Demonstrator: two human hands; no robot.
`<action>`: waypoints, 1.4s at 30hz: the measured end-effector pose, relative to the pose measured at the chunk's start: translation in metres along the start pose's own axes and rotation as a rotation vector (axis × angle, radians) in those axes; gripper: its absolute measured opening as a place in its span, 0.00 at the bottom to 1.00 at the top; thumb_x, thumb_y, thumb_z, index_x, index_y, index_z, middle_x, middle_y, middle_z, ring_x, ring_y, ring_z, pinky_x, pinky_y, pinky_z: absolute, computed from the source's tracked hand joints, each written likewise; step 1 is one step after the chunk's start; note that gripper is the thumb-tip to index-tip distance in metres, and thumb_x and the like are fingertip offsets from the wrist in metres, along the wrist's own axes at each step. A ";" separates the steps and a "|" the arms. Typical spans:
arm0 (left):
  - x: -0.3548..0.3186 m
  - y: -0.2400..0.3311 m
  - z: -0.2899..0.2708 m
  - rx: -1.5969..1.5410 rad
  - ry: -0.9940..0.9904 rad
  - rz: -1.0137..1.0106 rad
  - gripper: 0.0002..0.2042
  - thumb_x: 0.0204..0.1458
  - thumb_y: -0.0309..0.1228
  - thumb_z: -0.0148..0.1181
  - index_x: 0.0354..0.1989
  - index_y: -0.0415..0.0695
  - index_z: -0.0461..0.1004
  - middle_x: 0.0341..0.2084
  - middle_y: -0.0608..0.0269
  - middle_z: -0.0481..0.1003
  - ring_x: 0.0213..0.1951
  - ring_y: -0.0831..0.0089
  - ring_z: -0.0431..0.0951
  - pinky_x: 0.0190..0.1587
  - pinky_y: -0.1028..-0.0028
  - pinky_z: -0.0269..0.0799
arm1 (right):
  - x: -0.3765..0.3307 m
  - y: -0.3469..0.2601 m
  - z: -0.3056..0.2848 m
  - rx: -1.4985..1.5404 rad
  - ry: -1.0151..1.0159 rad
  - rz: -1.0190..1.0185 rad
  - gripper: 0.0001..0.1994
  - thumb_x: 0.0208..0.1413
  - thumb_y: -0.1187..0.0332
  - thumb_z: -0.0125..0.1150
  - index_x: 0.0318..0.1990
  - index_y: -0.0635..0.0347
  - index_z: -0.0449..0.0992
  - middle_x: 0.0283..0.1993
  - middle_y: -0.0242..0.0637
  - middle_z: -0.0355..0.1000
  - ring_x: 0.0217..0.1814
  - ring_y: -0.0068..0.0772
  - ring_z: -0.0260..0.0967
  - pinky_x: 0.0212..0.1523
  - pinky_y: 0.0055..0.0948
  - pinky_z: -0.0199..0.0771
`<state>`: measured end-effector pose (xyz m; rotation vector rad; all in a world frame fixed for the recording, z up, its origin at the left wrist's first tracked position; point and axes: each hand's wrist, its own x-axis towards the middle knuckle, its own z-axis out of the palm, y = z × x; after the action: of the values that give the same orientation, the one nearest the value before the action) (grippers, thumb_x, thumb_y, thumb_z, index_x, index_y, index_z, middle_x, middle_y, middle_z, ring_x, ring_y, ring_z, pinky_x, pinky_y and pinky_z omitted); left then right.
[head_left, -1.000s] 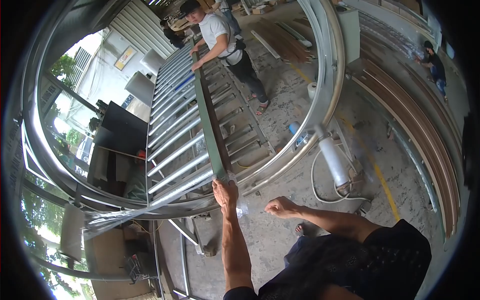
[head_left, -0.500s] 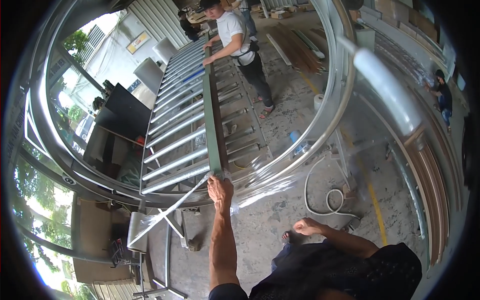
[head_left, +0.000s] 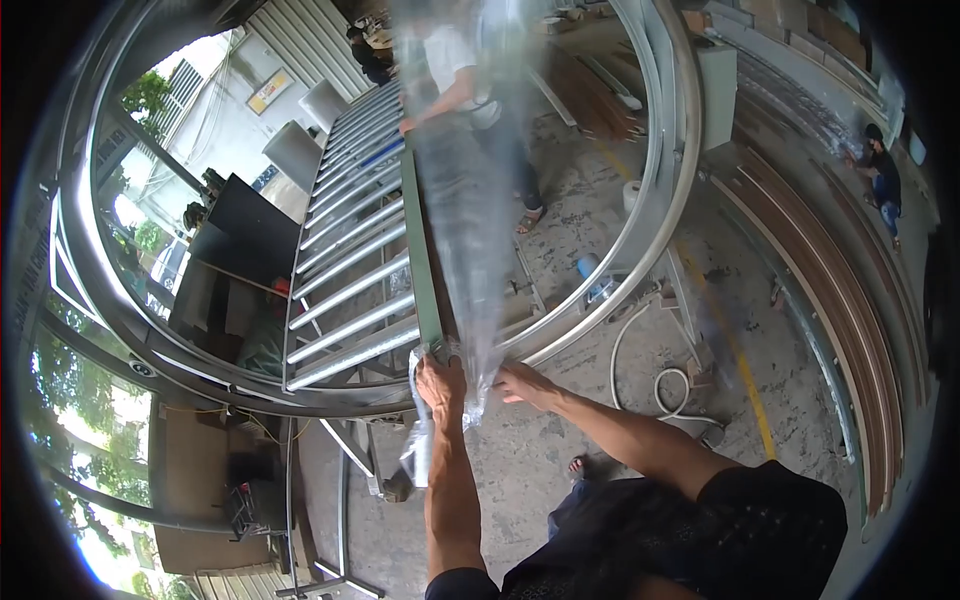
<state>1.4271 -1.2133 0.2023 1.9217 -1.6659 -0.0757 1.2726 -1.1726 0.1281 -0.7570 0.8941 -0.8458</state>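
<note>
A long green board (head_left: 425, 260) lies lengthwise on a rack of metal rollers (head_left: 345, 290), running away from me. My left hand (head_left: 440, 385) grips the board's near end, and crumpled clear film (head_left: 418, 455) hangs below it. My right hand (head_left: 518, 380) is just to the right of the left one, closed on the lower end of a clear plastic film sheet (head_left: 470, 200). The sheet stretches up and away over the board and is blurred. At the far end a person in a white shirt (head_left: 450, 60) rests a hand on the board.
A large metal ring frame (head_left: 668, 200) curves around the rack. A white hose (head_left: 655, 385) lies on the concrete floor at the right. Long brown planks (head_left: 850, 320) are stacked along the right wall, where another person (head_left: 882, 170) crouches. A black machine (head_left: 240, 240) stands on the left.
My right hand swung from low on the right, up overhead, and down beside my left hand, drawing the clear film over the board. My left hand stayed on the board's end.
</note>
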 end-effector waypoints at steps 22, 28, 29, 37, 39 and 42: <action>-0.018 -0.097 -0.019 -0.164 0.031 0.731 0.18 0.54 0.26 0.49 0.52 0.37 0.71 0.47 0.48 0.71 0.47 0.52 0.74 0.50 0.64 0.70 | 0.004 0.019 0.100 -0.638 0.037 -0.467 0.31 0.58 0.62 0.55 0.63 0.70 0.53 0.62 0.55 0.58 0.66 0.49 0.56 0.64 0.38 0.58; -0.020 -0.065 -0.020 -0.540 -0.179 0.281 0.18 0.56 0.25 0.46 0.55 0.40 0.71 0.47 0.49 0.71 0.47 0.56 0.73 0.51 0.66 0.69 | 0.041 0.061 0.079 -1.504 0.421 -1.075 0.31 0.58 0.61 0.56 0.62 0.72 0.53 0.60 0.59 0.58 0.64 0.51 0.58 0.60 0.36 0.62; -0.024 -0.080 -0.020 -0.530 -0.170 0.260 0.18 0.56 0.25 0.46 0.55 0.40 0.71 0.47 0.49 0.71 0.47 0.56 0.73 0.51 0.66 0.69 | 0.037 0.055 0.090 -1.209 0.266 -0.864 0.30 0.58 0.62 0.57 0.61 0.72 0.54 0.58 0.58 0.59 0.61 0.50 0.60 0.57 0.37 0.64; -0.021 -0.094 -0.013 -0.264 0.031 0.777 0.20 0.59 0.29 0.49 0.61 0.42 0.65 0.48 0.56 0.71 0.49 0.64 0.72 0.53 0.69 0.67 | 0.021 0.044 0.101 -0.526 0.215 -0.721 0.21 0.59 0.62 0.54 0.49 0.73 0.62 0.39 0.56 0.62 0.43 0.51 0.63 0.47 0.42 0.63; -0.031 -0.111 -0.005 -0.780 -0.198 0.368 0.21 0.60 0.31 0.49 0.62 0.41 0.63 0.51 0.57 0.70 0.51 0.67 0.71 0.54 0.69 0.67 | 0.018 0.043 0.102 -0.434 0.179 -0.636 0.23 0.56 0.62 0.58 0.50 0.73 0.61 0.42 0.59 0.63 0.44 0.54 0.65 0.47 0.43 0.66; -0.044 -0.080 -0.016 -1.225 -0.439 -0.035 0.22 0.60 0.32 0.48 0.63 0.40 0.60 0.53 0.59 0.69 0.52 0.70 0.70 0.54 0.70 0.67 | 0.040 0.057 0.078 -0.489 0.261 -0.720 0.24 0.56 0.69 0.58 0.58 0.68 0.59 0.50 0.51 0.66 0.51 0.40 0.66 0.51 0.34 0.68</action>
<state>1.4950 -1.1631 0.1643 0.9862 -1.2722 -1.2761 1.3728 -1.1655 0.0995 -1.4680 1.0931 -1.4016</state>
